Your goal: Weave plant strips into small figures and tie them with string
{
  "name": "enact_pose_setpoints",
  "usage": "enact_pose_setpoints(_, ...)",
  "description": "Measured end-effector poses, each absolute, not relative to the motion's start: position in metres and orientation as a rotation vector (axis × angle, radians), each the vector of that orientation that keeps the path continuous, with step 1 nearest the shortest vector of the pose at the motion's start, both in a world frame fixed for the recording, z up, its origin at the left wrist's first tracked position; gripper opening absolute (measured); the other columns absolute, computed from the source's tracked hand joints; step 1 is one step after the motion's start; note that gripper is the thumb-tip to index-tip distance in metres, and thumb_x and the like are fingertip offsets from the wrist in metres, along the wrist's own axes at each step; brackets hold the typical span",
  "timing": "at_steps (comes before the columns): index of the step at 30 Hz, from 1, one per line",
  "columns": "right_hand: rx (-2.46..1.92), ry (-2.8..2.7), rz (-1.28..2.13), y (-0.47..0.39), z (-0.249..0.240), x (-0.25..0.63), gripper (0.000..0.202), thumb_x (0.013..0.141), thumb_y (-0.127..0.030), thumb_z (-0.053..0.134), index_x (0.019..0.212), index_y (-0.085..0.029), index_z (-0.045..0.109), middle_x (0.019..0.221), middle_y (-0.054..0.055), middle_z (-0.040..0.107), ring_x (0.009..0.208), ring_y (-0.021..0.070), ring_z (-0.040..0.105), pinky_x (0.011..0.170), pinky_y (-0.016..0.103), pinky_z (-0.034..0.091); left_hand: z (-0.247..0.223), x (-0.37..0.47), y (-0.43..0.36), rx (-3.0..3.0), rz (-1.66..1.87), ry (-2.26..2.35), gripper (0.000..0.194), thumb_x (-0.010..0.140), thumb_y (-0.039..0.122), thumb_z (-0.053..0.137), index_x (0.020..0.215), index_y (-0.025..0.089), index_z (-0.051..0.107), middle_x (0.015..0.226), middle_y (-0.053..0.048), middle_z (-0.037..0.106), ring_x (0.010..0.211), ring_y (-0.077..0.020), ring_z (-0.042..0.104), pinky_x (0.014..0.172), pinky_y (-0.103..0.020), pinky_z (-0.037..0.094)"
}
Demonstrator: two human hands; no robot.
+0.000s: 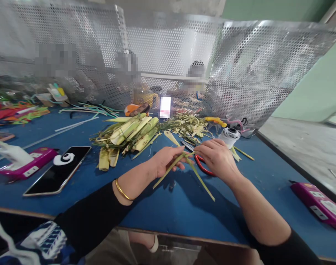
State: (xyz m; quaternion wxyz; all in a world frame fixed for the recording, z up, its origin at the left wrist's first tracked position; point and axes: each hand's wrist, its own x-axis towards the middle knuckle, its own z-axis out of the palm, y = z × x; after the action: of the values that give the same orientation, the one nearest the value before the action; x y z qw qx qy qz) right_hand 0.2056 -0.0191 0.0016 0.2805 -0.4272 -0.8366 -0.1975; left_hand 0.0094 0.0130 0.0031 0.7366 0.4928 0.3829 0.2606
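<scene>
Green plant strips (pixel 200 177) cross between my hands, with two ends hanging down over the blue table. My left hand (pixel 168 160) is closed on the strips near where they cross, its thumb on top. The fingertips of my right hand (pixel 216 156) pinch the strips just to the right of that crossing. Red-handled scissors (pixel 202 166) lie on the table, partly hidden behind my right hand. Just beyond that hand stands a roll of white string (pixel 229 137). A pile of leafy stalks (pixel 132 134) rests to the left, beyond my left hand.
A dark-screened phone (pixel 59 171) and a purple power strip (pixel 32 163) lie left; another purple power strip (pixel 318 202) lies right. Plant scraps (pixel 188 125) and a yellow-handled tool (pixel 216 120) sit before a perforated metal screen (pixel 168 48). A lit phone (pixel 165 107) stands there.
</scene>
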Motion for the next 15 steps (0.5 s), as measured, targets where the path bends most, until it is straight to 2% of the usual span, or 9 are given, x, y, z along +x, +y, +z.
enact_pose_setpoints(4, -1.171, -2.237, -0.426, -0.0168, -0.0015, 0.2075, 0.025, 0.095, -0.019, 0.047, 0.082, -0.019, 0.068, 0.078, 0.003, 0.07, 0.075, 0.0171, 0.061, 0.078, 0.031, 0.038, 0.0024, 0.0107, 0.0122, 1.203, 0.599, 0.847, 0.028, 0.089, 0.031, 0.054, 0.087, 0.01, 0.073, 0.078, -0.011, 0.073, 0.04, -0.0045, 0.045, 0.036, -0.018, 0.022)
enact_pose_setpoints(7, -1.189, -2.218, -0.368, -0.0153, -0.0036, 0.2084, 0.023, 0.095, -0.02, 0.048, 0.082, -0.02, 0.068, 0.081, 0.003, 0.071, 0.074, 0.0167, 0.061, 0.077, 0.031, 0.039, 0.0024, 0.0115, 0.0108, 1.23, 0.62, 0.836, 0.031, 0.089, 0.034, 0.054, 0.089, 0.01, 0.074, 0.075, -0.011, 0.073, 0.038, -0.0042, 0.042, 0.037, -0.019, 0.02)
enact_pose_setpoints(12, -1.185, -2.212, -0.346, -0.0152, -0.0048, 0.2066, 0.023, 0.094, -0.019, 0.048, 0.082, -0.02, 0.068, 0.081, 0.003, 0.072, 0.075, 0.0174, 0.062, 0.078, 0.033, 0.039, 0.0015, 0.0118, 0.008, 1.274, 0.636, 0.872, 0.022, 0.08, 0.031, 0.065, 0.077, 0.011, 0.074, 0.073, -0.011, 0.073, 0.039, -0.0031, 0.039, 0.039, -0.019, 0.017)
enact_pose_setpoints(15, -1.182, -2.218, -0.288, -0.0156, -0.0052, 0.2047, 0.023, 0.093, -0.018, 0.047, 0.085, -0.021, 0.068, 0.082, 0.003, 0.072, 0.077, 0.018, 0.063, 0.079, 0.033, 0.04, 0.0004, 0.0133, 0.0073, 1.249, 0.66, 0.931, 0.018, 0.079, 0.026, 0.066, 0.073, 0.01, 0.073, 0.073, -0.012, 0.073, 0.041, -0.0039, 0.044, 0.039, -0.019, 0.02)
